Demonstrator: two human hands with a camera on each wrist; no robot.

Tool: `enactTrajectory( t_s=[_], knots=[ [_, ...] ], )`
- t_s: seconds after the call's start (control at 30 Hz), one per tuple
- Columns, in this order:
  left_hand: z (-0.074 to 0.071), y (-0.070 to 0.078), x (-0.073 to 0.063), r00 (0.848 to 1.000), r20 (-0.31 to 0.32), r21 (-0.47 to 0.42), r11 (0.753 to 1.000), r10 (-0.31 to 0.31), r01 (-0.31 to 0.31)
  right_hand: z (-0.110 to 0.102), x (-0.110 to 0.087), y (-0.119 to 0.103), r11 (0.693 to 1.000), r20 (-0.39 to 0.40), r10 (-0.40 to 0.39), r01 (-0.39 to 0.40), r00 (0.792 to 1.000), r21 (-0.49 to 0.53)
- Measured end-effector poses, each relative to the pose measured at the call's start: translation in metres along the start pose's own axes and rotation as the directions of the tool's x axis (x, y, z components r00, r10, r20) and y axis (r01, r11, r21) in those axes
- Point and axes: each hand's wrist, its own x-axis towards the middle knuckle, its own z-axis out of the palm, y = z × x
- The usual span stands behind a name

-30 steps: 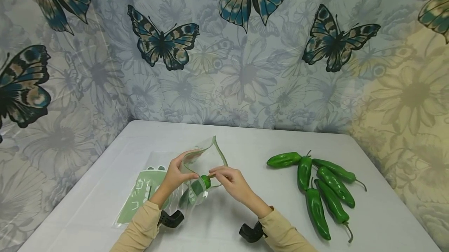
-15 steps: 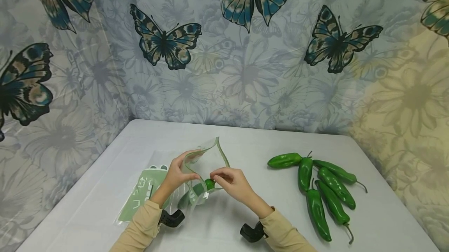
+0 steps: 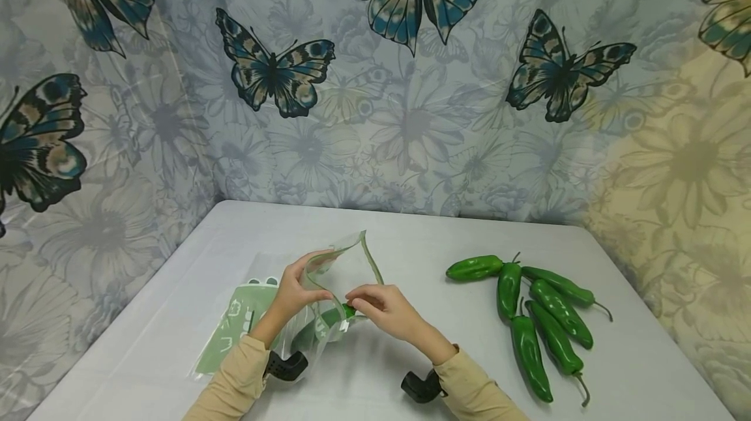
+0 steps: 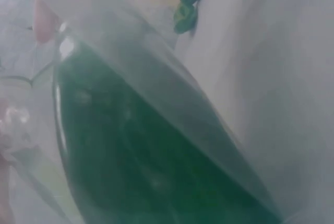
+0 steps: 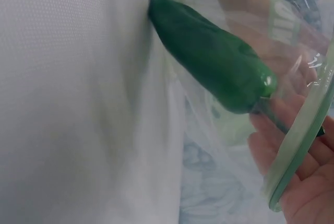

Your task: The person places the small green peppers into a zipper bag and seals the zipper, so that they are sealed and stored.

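Observation:
My left hand (image 3: 294,292) grips the near-left rim of a clear zip bag (image 3: 359,258) with green edging and holds its mouth apart. At that mouth, my right hand (image 3: 384,309) holds a long green pepper (image 5: 209,57) by its stem (image 5: 274,117). The pepper's body hangs inside the bag, tip down, as the right wrist view shows through the plastic. From the head only its top shows, beside my fingertips. In the left wrist view the pepper (image 4: 125,145) fills much of the frame behind hazy plastic.
Several green peppers (image 3: 530,356) lie in a loose group on the right of the white table (image 3: 411,245). A flat bag with a green print (image 3: 235,323) lies at left, partly under my left forearm. Butterfly-patterned cloth (image 3: 411,128) hangs behind the table.
My right hand has lowered slightly at the bag's mouth, and the pepper has sunk deeper, with less of its top showing. My left hand stays on the rim.

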Motion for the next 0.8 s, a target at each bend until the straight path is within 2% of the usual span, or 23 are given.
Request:
enactTrajectory(
  t_s=[0.23,0.4,0.6,0.8],
  knots=[
    [-0.001,0.0,-0.001,1.0,-0.01,-0.041,0.999,0.011,-0.012,-0.003,0.002,-0.007,0.998,0.013,0.03,-0.029,0.999,-0.056],
    [-0.001,-0.003,-0.001,1.0,-0.023,-0.073,0.997,0.021,-0.023,-0.003,0.002,-0.01,0.992,0.018,0.017,-0.015,1.0,-0.123],
    [-0.004,-0.018,-0.006,1.0,-0.02,-0.08,0.997,-0.008,0.007,-0.005,0.0,-0.013,0.983,-0.046,-0.026,0.017,0.999,-0.183],
    [-0.004,-0.029,-0.007,1.0,-0.019,-0.091,0.996,-0.008,0.006,-0.012,-0.003,-0.01,0.984,-0.113,-0.072,0.052,0.991,-0.171]
  ],
)
